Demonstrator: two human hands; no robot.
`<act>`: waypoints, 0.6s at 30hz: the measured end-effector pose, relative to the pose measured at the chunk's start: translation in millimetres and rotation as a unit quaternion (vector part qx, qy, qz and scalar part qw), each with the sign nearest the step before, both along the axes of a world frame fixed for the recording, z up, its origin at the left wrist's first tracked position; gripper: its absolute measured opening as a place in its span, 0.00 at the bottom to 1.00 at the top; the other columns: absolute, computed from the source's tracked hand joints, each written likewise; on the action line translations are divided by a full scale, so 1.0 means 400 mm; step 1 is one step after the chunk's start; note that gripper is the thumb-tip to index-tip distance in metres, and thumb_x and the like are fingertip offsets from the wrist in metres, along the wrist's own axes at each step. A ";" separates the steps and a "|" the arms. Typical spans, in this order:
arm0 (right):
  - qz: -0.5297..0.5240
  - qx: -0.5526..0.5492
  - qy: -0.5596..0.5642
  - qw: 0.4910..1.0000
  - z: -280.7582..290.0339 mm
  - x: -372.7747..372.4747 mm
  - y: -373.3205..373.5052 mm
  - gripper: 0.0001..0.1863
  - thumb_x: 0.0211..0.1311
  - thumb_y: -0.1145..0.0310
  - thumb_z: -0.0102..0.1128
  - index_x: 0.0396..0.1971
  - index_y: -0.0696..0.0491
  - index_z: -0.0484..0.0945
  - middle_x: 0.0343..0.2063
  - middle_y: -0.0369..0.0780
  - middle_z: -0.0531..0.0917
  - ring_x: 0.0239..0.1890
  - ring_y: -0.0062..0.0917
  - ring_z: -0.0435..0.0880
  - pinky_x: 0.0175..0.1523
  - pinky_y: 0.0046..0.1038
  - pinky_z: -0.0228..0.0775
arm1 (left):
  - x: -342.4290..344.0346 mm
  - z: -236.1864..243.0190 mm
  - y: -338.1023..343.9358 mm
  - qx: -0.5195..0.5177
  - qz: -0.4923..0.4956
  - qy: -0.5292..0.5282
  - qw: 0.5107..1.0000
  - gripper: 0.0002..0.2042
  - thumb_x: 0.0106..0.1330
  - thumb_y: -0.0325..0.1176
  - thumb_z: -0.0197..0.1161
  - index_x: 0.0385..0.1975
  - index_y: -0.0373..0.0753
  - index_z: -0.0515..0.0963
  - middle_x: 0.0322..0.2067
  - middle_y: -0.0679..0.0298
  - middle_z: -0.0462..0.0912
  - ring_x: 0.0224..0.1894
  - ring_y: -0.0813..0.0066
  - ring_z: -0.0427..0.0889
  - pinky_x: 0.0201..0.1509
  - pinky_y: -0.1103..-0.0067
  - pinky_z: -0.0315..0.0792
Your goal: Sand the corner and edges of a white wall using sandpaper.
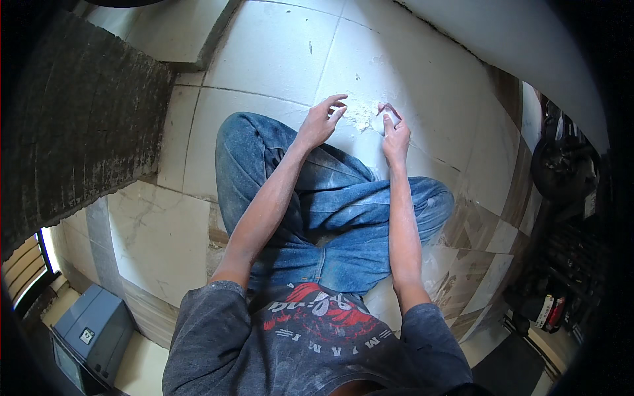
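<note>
My right hand [396,140] grips a small, pale, rounded piece with a dark red edge [380,123], held low over the tiled floor [264,53]. Its exact kind is too small to make out. To the left of it, my left hand [319,121] hovers with fingers apart and slightly bent, and nothing shows in it. White powder and crumbs [362,119] lie on the floor between the two hands. Whitish dust coats both hands and forearms. My crossed legs in dusty blue jeans [350,214] are just below the hands.
A dark, rough-surfaced slab [79,105] takes up the left side. Behind it at lower left stands a blue-grey box-shaped case [99,327]. A motorcycle wheel [561,168] and other dark machine parts are at the right. A pale ledge [178,33] rises at upper left.
</note>
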State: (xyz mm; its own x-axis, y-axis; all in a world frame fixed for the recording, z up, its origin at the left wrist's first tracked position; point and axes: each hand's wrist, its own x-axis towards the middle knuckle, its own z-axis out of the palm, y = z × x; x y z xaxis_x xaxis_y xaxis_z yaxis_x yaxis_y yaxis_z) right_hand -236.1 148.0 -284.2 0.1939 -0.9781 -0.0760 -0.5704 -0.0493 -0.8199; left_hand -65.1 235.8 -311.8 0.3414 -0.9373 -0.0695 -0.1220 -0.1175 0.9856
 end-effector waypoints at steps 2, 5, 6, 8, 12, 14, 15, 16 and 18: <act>0.023 -0.038 -0.061 0.997 -0.005 0.001 -0.001 0.14 0.62 0.69 0.54 0.45 0.59 0.76 0.38 0.46 0.82 0.43 0.30 0.80 0.50 0.29 0.67 | 0.000 -0.001 0.000 0.008 0.007 0.029 1.000 0.17 0.66 0.34 0.55 0.55 0.43 0.70 0.44 0.55 0.80 0.41 0.62 0.80 0.46 0.72 0.75; 0.005 -0.043 0.005 0.999 0.002 -0.002 -0.002 0.15 0.59 0.67 0.58 0.43 0.59 0.77 0.36 0.46 0.82 0.40 0.30 0.81 0.49 0.29 0.68 | 0.000 0.000 -0.001 0.015 0.004 0.033 0.999 0.17 0.66 0.34 0.54 0.54 0.42 0.70 0.44 0.55 0.80 0.41 0.62 0.80 0.46 0.72 0.75; 0.012 -0.051 0.000 0.999 0.006 -0.004 -0.002 0.15 0.59 0.67 0.58 0.43 0.59 0.77 0.36 0.46 0.82 0.40 0.30 0.81 0.49 0.29 0.68 | 0.000 0.001 -0.001 0.009 0.006 0.029 1.000 0.17 0.66 0.34 0.54 0.54 0.42 0.70 0.44 0.55 0.80 0.41 0.62 0.80 0.46 0.72 0.75; -0.036 -0.032 0.034 0.998 0.014 -0.009 -0.002 0.16 0.55 0.65 0.63 0.40 0.60 0.78 0.34 0.47 0.83 0.38 0.31 0.81 0.47 0.29 0.69 | 0.000 0.001 -0.001 0.016 0.004 0.025 1.000 0.17 0.66 0.34 0.54 0.54 0.42 0.70 0.44 0.55 0.80 0.41 0.61 0.80 0.46 0.72 0.74; -0.044 -0.051 0.042 0.997 0.015 -0.017 -0.004 0.17 0.52 0.64 0.66 0.38 0.60 0.79 0.32 0.47 0.83 0.36 0.31 0.82 0.45 0.28 0.70 | -0.001 -0.005 0.000 0.010 0.001 0.007 1.000 0.16 0.66 0.34 0.54 0.54 0.42 0.70 0.44 0.55 0.80 0.41 0.61 0.80 0.46 0.71 0.74; -0.033 -0.033 0.049 0.998 0.010 -0.017 -0.007 0.17 0.53 0.64 0.66 0.38 0.60 0.80 0.31 0.46 0.83 0.35 0.30 0.82 0.44 0.27 0.70 | -0.001 -0.010 0.000 0.003 0.003 0.005 1.000 0.16 0.66 0.34 0.55 0.53 0.41 0.71 0.43 0.55 0.80 0.41 0.62 0.80 0.46 0.72 0.74; -0.036 -0.038 0.048 0.997 0.007 -0.016 -0.010 0.17 0.53 0.64 0.66 0.38 0.60 0.80 0.31 0.46 0.83 0.35 0.30 0.82 0.44 0.27 0.70 | -0.001 -0.012 -0.002 0.009 0.004 0.004 1.000 0.16 0.66 0.34 0.55 0.53 0.41 0.71 0.43 0.55 0.80 0.41 0.62 0.80 0.46 0.72 0.74; -0.013 -0.020 0.030 0.999 0.003 -0.013 -0.008 0.17 0.54 0.65 0.64 0.41 0.59 0.79 0.34 0.46 0.83 0.37 0.28 0.81 0.45 0.27 0.70 | -0.001 -0.013 -0.001 0.008 -0.001 0.021 1.000 0.16 0.66 0.34 0.54 0.54 0.41 0.71 0.44 0.55 0.80 0.42 0.64 0.80 0.47 0.74 0.74; 0.055 -0.005 -0.026 0.998 -0.006 -0.003 -0.004 0.19 0.57 0.69 0.60 0.48 0.58 0.75 0.40 0.45 0.81 0.42 0.26 0.79 0.46 0.26 0.69 | -0.002 -0.013 -0.003 -0.002 -0.015 0.044 0.999 0.18 0.65 0.36 0.57 0.54 0.40 0.71 0.43 0.57 0.81 0.42 0.68 0.80 0.47 0.77 0.72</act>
